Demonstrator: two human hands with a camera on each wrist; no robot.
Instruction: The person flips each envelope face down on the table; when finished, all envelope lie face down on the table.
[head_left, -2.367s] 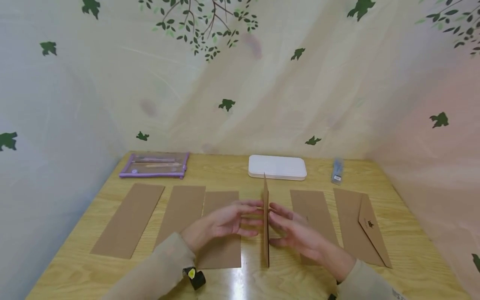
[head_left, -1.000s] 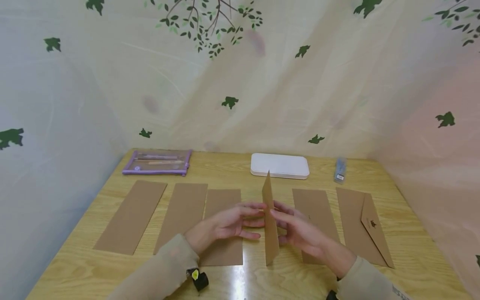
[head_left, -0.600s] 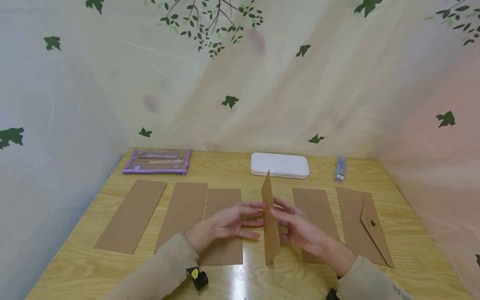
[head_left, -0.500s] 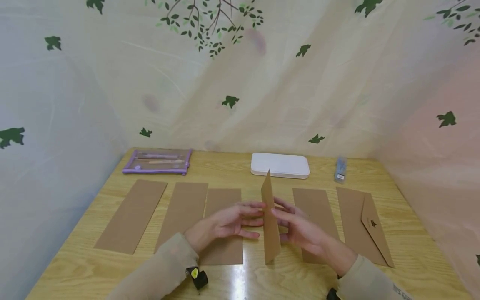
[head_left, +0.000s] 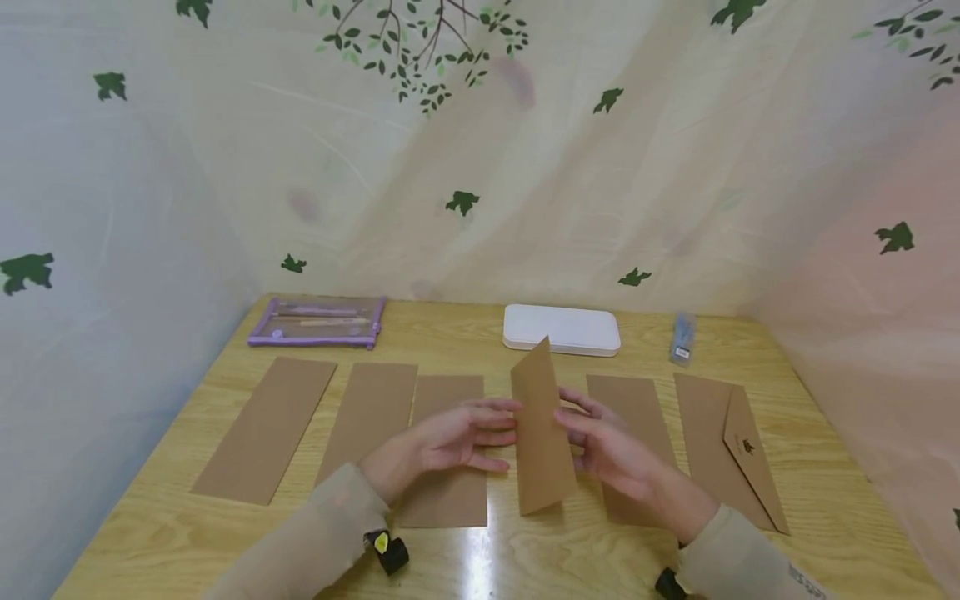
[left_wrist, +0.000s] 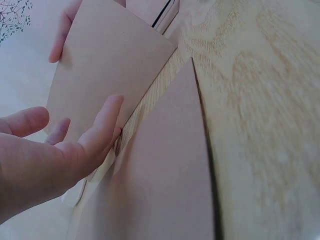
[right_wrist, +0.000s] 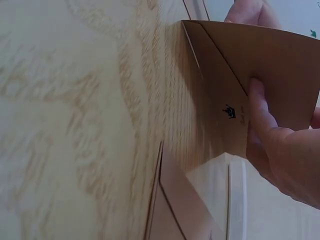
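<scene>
A brown paper envelope [head_left: 543, 442] stands on its long edge, tilted, between both hands at mid-table. Its plain face is towards the head camera. In the right wrist view its other face shows a flap with a dark crown mark [right_wrist: 229, 111]. My right hand [head_left: 618, 454] pinches the envelope's right side, thumb on the plain face and fingers behind. My left hand [head_left: 453, 437] has loose, extended fingers, their tips right at the envelope's left edge. In the left wrist view, the left fingers [left_wrist: 105, 117] overlap its plain face.
Three plain brown envelopes lie to the left, the nearest [head_left: 450, 500] under the left hand. To the right lie another plain one [head_left: 622, 400] and one with its flap up [head_left: 701, 450]. Along the back are a purple-edged pencil pouch [head_left: 313, 341], a white case [head_left: 562, 329] and a small blue-grey packet [head_left: 682, 340].
The envelope has turned from nearly edge-on, so its plain face now shows broadly. The right hand has shifted slightly right with its edge, and the left hand slightly left.
</scene>
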